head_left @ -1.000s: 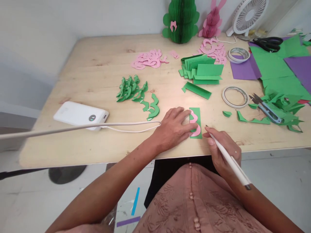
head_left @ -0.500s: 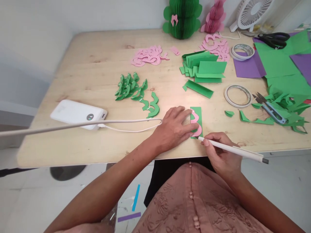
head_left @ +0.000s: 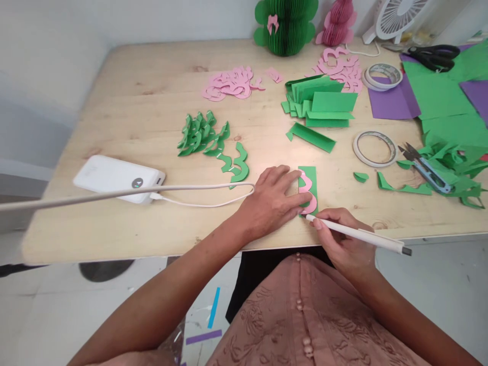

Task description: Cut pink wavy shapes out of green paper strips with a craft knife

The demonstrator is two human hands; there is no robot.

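A pink scalloped paper template [head_left: 309, 203] lies on a green paper strip [head_left: 311, 175] near the table's front edge. My left hand [head_left: 272, 201] rests palm down with fingers spread, its fingertips pressing the template onto the strip. In my right hand [head_left: 345, 239] a white pen [head_left: 362, 235] is pinched, its tip at the bottom edge of the template. Left of my left hand lie cut green scalloped pieces [head_left: 239, 165]. Beyond the strip sits a folded green paper piece [head_left: 312, 136].
A power bank [head_left: 118, 178] with a white cable [head_left: 198, 189] lies at left. Pink cutouts [head_left: 229, 84] and folded green papers [head_left: 331, 104] lie farther back. At right are tape rolls [head_left: 355, 147], thread snips [head_left: 429, 170], black-handled scissors [head_left: 434, 56] and green scraps [head_left: 406, 188].
The pen tip has moved slightly left along the template's bottom edge, my right hand moving with it. My left hand stays pressed on the template. The view has shifted slightly.
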